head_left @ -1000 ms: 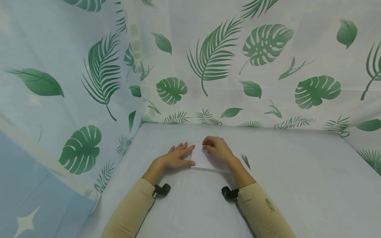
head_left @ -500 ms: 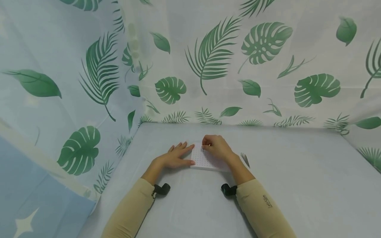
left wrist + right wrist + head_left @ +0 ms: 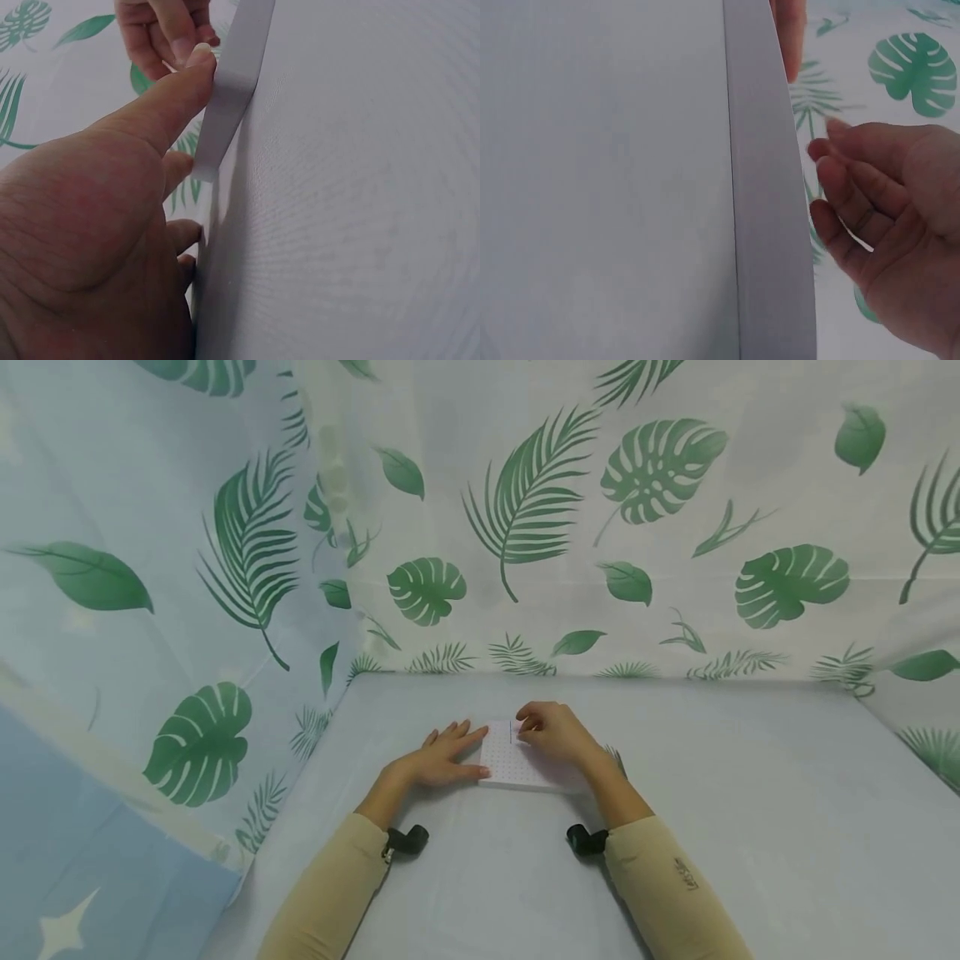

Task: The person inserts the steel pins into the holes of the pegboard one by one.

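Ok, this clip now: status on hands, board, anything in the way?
Left hand spread, touching left edge of white board. Right hand over board, nothing visibly held, beside thin pin. Right forearm partly hides loose pins.

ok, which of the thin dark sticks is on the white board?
The lone stick, seemingly upright, just left of the right grip in the head view. The other sticks lie bunched on the table, partly hidden by the right forearm.

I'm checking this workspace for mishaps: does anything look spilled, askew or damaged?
Nothing stands out. The white board lies flat on the table, one thin pin looks upright on it, and the loose pins lie together beside it.
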{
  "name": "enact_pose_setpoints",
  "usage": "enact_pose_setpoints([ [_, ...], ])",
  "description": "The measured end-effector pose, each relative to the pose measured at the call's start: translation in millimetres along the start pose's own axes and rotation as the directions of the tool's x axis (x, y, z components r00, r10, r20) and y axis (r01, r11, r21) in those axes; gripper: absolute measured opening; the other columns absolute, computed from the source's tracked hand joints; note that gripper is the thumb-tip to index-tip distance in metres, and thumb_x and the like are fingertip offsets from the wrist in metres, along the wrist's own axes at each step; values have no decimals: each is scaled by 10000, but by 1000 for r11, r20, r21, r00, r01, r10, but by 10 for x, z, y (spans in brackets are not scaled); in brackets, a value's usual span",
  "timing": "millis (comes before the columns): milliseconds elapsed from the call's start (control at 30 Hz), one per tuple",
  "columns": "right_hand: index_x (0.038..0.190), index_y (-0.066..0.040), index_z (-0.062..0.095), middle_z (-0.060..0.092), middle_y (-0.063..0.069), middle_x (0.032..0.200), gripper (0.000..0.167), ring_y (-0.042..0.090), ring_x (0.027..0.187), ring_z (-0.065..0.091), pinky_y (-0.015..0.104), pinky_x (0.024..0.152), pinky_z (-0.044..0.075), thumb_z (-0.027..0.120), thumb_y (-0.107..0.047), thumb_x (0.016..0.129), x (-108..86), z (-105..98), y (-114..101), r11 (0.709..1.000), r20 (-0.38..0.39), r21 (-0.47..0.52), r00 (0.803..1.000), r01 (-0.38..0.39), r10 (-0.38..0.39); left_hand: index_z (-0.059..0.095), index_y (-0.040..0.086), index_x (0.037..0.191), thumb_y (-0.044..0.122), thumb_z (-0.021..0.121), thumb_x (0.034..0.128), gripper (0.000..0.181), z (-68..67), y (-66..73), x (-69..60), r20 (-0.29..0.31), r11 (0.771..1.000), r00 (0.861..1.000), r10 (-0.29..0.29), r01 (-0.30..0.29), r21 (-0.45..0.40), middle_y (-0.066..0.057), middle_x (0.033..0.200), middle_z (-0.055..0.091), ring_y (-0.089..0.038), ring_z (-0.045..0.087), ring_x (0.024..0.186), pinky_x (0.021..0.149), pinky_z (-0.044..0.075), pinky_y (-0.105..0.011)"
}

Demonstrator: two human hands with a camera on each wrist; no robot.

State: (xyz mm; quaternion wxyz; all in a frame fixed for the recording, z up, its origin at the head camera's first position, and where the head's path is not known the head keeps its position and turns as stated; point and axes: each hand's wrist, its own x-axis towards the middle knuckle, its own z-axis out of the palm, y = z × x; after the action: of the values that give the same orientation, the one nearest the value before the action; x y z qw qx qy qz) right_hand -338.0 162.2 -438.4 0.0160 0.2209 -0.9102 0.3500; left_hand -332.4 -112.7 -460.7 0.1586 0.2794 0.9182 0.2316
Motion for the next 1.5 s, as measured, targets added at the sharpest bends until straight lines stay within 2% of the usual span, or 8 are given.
enact_pose_setpoints([
  [267, 1172, -52, 739, 774, 94, 1060, 217, 217, 896, 708, 368, 781, 590, 712, -174, 995, -197, -347, -12, 999, -52, 44, 999, 4, -1, 218, 313, 1675, 669, 574, 972, 864, -6, -8, -1, 7, 1000, 1000, 1, -1, 4, -143, 1755, 68, -359, -22, 1632, 1294, -33, -608],
  [433, 1179, -62, 735, 767, 142, 1076, 212, 313, 902, 732, 349, 772, 592, 677, -195, 1024, -315, -533, 24, 996, -102, 78, 994, -33, 40, 202, 323, 1676, 678, 578, 967, 878, -20, -28, -21, 15, 1000, 1000, 3, -4, 27, -131, 1757, 71, -352, -9, 1634, 1296, -15, -610],
  [700, 1191, -43, 716, 751, 217, 1098, 245, 361, 897, 715, 343, 761, 581, 657, -229, 1043, -366, -483, 100, 980, -91, 185, 992, -71, 89, 215, 329, 1673, 677, 598, 956, 884, -117, -179, -184, 3, 999, 1000, -28, 28, 38, -120, 1757, 85, -343, 1, 1636, 1297, -2, -609],
  [800, 1207, -37, 711, 754, 208, 1104, 271, 338, 890, 712, 313, 744, 571, 651, -249, 1048, -417, -498, 156, 982, -115, 172, 988, -79, 100, 212, 360, 1670, 698, 589, 949, 881, -80, -215, -184, -18, 998, 999, -29, 30, 46, -97, 1761, 92, -327, 8, 1638, 1298, 17, -607],
  [1033, 1226, -14, 698, 748, 198, 1082, 300, 260, 869, 696, 262, 690, 547, 643, -253, 1053, -629, -579, 331, 983, -193, 112, 967, -146, 165, 191, 389, 1668, 722, 556, 952, 870, -35, -129, 9, 17, 998, 1000, 21, -21, 53, -124, 1765, 53, -322, 3, 1640, 1305, -6, -573],
  [1167, 1251, -14, 686, 743, 208, 1113, 356, 284, 889, 704, 269, 705, 550, 633, -308, 1058, -607, -598, 336, 986, -198, 113, 970, -121, 142, 209, 371, 1669, 666, 575, 971, 842, -59, -86, 38, 9, 998, 1000, 10, -10, 70, -126, 1763, 70, -312, 27, 1640, 1308, 0, -555],
  [1333, 1251, -25, 683, 748, 200, 1133, 346, 273, 891, 698, 272, 722, 540, 612, -310, 1068, -673, -663, 425, 984, -195, 75, 965, -163, 175, 186, 360, 1674, 687, 561, 972, 861, -35, -66, 77, 22, 998, 999, 28, -29, 54, -126, 1765, 52, -309, 11, 1641, 1310, -17, -551],
  [1500, 1258, -29, 675, 742, 208, 1146, 358, 254, 894, 689, 298, 723, 536, 598, -325, 1074, -680, -707, 524, 982, -159, 48, 969, -184, 190, 183, 371, 1672, 699, 562, 963, 869, 15, -109, 9, 0, 999, 1000, -3, 3, 45, -110, 1766, 50, -292, -4, 1642, 1309, -21, -552],
])
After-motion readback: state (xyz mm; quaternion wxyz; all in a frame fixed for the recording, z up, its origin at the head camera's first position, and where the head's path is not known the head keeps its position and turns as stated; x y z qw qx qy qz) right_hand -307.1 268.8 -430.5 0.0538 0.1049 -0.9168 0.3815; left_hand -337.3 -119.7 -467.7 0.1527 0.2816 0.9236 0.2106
